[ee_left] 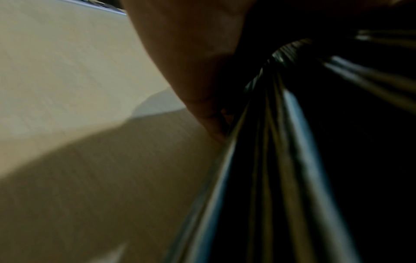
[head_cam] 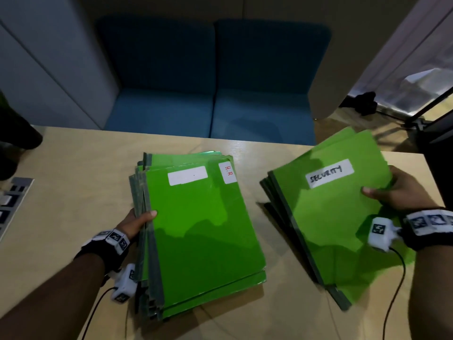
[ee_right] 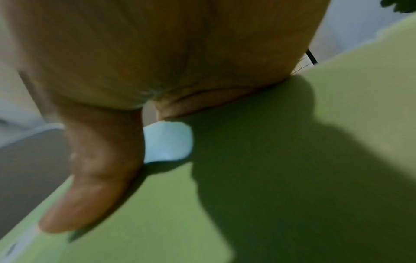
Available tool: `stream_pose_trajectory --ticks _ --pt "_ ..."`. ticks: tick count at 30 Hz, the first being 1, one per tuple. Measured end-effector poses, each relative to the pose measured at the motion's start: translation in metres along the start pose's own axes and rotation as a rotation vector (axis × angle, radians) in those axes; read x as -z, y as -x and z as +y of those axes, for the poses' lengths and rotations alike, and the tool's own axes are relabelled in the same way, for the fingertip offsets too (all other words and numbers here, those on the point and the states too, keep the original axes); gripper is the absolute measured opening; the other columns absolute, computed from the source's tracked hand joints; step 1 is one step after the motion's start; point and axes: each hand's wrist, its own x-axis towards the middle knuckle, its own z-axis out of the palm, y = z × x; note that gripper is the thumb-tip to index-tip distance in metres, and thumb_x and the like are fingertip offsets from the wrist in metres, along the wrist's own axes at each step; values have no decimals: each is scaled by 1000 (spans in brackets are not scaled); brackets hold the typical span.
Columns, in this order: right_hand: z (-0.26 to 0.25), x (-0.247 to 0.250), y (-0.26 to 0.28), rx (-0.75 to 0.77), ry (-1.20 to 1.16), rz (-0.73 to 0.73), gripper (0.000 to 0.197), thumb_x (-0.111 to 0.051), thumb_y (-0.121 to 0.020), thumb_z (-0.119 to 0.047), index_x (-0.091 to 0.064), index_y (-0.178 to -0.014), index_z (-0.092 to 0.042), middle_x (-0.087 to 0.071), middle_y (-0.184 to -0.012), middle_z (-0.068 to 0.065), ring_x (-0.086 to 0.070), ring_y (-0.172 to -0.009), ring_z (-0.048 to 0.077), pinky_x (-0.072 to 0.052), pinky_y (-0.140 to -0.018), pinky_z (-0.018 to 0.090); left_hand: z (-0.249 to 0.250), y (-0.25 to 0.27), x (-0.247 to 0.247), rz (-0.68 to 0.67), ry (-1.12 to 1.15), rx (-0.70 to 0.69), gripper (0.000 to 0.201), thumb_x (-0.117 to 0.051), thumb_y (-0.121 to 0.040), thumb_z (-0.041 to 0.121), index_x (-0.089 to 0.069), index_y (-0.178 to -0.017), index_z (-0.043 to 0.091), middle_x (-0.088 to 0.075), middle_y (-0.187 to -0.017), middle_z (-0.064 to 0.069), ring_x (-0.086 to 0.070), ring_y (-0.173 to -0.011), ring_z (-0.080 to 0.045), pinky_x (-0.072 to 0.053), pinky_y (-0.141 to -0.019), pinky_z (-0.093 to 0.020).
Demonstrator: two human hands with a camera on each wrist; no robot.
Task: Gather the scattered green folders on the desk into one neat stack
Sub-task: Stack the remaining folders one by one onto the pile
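A thick stack of green folders point(head_cam: 201, 231) with grey spines lies on the wooden desk point(head_cam: 73, 187); the top one bears a blank white label, and one below shows "H.R". My left hand point(head_cam: 137, 223) grips the stack's left spine edge, thumb on top; the dark spines point(ee_left: 292, 160) fill the left wrist view. A smaller bundle of green folders point(head_cam: 338, 217), its top one labelled "SECURITY", is tilted up off the desk at the right. My right hand point(head_cam: 392, 190) holds its right edge, thumb point(ee_right: 90, 186) pressed on the green cover point(ee_right: 292, 178).
A blue two-seat sofa point(head_cam: 213, 82) stands behind the desk's far edge. A grey socket panel point(head_cam: 12, 200) sits in the desk at the far left. Cables from the wrist cameras trail over the desk's near part. Bare desk shows between the two piles.
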Motion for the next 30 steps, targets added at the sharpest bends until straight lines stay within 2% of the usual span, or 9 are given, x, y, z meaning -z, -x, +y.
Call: stream_pose_trajectory --ticks 8,10,13,18,20,23,25,28,30 --pt "-62 -75 39 43 -600 -85 52 -79 -75 -32 -63 -118 -7 -75 -82 -13 -71 -71 5 -60 -65 25 6 9 -2 9 -17 -2 71 -60 -92 32 -28 -150 9 -36 -151 -15 -38 -136 -33 -32 -106 -40" --pt "-75 -130 53 33 -566 -158 72 -89 -54 -46 -63 -112 -14 -76 -96 1 -72 -81 15 -59 -72 30 8 12 -1 0 -25 -22 78 -66 -87 38 -30 -149 9 -38 -150 -15 -40 -135 -34 -32 -105 -40" --pt "-85 -199 77 -57 -569 -267 71 -87 -67 -16 -47 -125 -19 -71 -105 7 -70 -93 24 -59 -78 39 4 10 6 -30 -3 -77 110 -80 -61 59 -33 -148 11 -44 -146 -15 -46 -130 -35 -36 -107 -43" --pt "-113 -253 94 4 -66 -223 66 -81 -75 -33 -46 -126 -13 -55 -122 4 -59 -111 25 -50 -97 39 -6 2 8 -57 90 -169 132 -80 -27 76 -43 -131 5 -60 -114 -19 -65 -95 -29 -53 -82 -36" --pt "-121 -262 101 37 76 -263 70 -75 -79 -41 -40 -132 -12 -46 -130 7 -53 -118 28 -47 -101 43 -4 5 3 -92 149 -149 105 -88 -49 56 -42 -130 7 -63 -108 -21 -65 -89 -29 -56 -74 -32" --pt "-111 -256 92 143 134 -335 64 -66 -85 -47 -45 -136 -15 -46 -130 8 -53 -117 28 -45 -100 37 2 8 -3 -71 143 -97 37 -55 -93 5 -45 -128 9 -76 -87 -11 -72 -73 -18 -58 -64 -27" --pt "-91 -228 72 131 116 -272 56 -65 -87 -46 -54 -134 -17 -47 -134 11 -57 -115 27 -46 -100 38 3 7 -5 -36 130 -83 29 -51 -94 1 -48 -123 7 -73 -74 -7 -69 -57 -13 -56 -54 -21" --pt "-34 -173 48 -77 351 -4 64 -68 -84 -47 -48 -138 -20 -37 -148 14 -42 -132 32 -38 -107 49 4 5 -5 -12 117 -86 41 -53 -94 4 -46 -133 -5 -65 -110 -25 -64 -83 -30 -50 -83 -35" --pt "4 -148 51 -267 470 -6 80 -68 -81 -52 -32 -147 -22 -21 -157 14 -21 -144 33 -29 -109 60 2 3 -6 9 125 -88 41 -53 -94 3 -45 -134 -6 -73 -89 -14 -67 -75 -26 -54 -70 -28"
